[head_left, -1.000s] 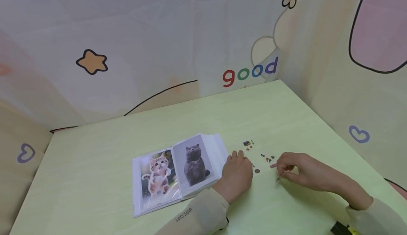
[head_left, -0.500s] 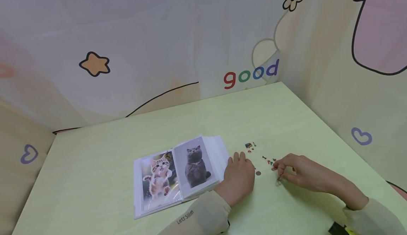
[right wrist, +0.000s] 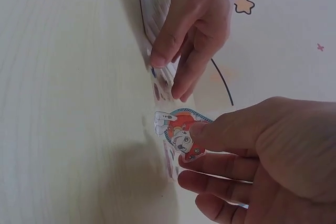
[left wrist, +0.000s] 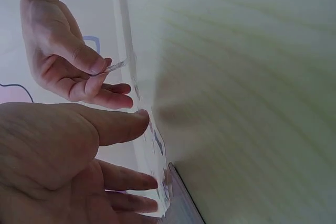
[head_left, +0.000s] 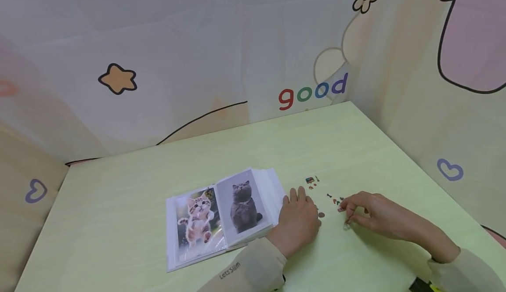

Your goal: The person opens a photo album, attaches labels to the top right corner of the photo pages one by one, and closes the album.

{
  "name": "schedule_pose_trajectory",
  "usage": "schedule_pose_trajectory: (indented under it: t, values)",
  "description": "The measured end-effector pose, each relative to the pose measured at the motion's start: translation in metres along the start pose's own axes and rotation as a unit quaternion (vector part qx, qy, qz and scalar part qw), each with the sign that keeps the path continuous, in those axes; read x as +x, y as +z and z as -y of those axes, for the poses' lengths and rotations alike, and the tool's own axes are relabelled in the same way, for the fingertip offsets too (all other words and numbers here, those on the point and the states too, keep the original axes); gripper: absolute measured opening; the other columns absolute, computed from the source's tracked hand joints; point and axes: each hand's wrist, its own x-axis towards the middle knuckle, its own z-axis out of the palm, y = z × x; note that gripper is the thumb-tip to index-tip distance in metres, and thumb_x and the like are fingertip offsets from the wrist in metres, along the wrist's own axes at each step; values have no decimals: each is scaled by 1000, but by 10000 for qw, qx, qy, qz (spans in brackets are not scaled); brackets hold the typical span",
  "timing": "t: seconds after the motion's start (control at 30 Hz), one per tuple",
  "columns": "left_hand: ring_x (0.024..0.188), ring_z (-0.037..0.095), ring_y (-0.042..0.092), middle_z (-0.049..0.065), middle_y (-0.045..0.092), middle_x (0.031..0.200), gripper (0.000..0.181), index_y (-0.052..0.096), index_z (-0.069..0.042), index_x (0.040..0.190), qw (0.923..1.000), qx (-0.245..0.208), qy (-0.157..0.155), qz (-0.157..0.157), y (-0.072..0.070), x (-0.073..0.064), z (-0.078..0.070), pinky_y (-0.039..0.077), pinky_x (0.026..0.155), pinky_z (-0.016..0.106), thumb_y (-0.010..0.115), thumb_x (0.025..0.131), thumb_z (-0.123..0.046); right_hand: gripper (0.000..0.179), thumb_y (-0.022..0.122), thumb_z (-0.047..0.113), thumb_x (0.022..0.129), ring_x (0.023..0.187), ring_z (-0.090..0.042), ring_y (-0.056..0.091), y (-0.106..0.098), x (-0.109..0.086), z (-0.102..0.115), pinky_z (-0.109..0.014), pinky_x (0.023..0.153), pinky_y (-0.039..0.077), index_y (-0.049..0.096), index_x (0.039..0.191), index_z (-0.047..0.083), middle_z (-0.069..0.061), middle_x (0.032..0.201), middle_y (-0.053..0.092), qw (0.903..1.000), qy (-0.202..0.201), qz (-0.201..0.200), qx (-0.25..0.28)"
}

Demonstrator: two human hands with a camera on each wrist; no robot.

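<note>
My right hand (head_left: 373,215) pinches a small cut-out sticker (right wrist: 184,129) between thumb and index finger. A cartoon white dog in red is printed on it, and the other fingers are loosely bent. Below it lies a thin clear sticker sheet (right wrist: 160,90) with several tiny coloured pictures. My left hand (head_left: 298,219) rests with fairly straight fingers over the sheet's left part, hiding some of it. An open photo album (head_left: 171,243) lies just left of that hand, showing a kitten photo (head_left: 197,217) and a grey cat photo (head_left: 243,206).
The pale green table (head_left: 118,186) meets a printed backdrop (head_left: 189,55) at the back and both sides. A black and yellow object (head_left: 421,284) is partly in view at the bottom right, close to the right sleeve (head_left: 458,270).
The right hand has shifted very slightly left, still pinching the sticker. The left hand's fingers have spread a little. The head view has tilted up slightly.
</note>
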Motion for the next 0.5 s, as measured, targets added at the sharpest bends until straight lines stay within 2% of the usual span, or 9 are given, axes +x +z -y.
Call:
schedule_pose_trajectory:
  t: [0.07,0.13,0.27,0.5]
  values:
    - [142,28,45,11,49,154,58,63,-2,138,10000,-13,-9,86,-1,0,0,42,110,38,67,99,-45,29,76,3,91,114,-31,67,-1,-1,0,-33,81,56,65,87,30,-1,120,74,9999,-23,-89,-53]
    - [147,29,41,12,44,159,62,57,-3,145,9999,32,3,131,-2,0,0,39,114,39,64,100,-46,32,76,1,90,112,-27,68,-2,-1,1,-33,81,56,65,87,31,-1,119,74,9998,-55,-168,-99]
    - [148,27,39,10,44,159,64,56,-5,147,9999,104,85,69,-8,-6,2,38,116,38,62,101,-48,28,76,3,92,106,-17,67,-4,1,2,-32,77,56,66,89,29,1,114,75,9996,-88,-225,-140]
    - [148,28,41,11,46,158,63,55,-6,148,9991,-37,186,-367,-28,-29,13,38,116,40,63,101,-47,19,78,8,92,96,-8,64,-10,7,8,-29,75,56,67,93,23,3,109,74,9997,-68,-227,-102]
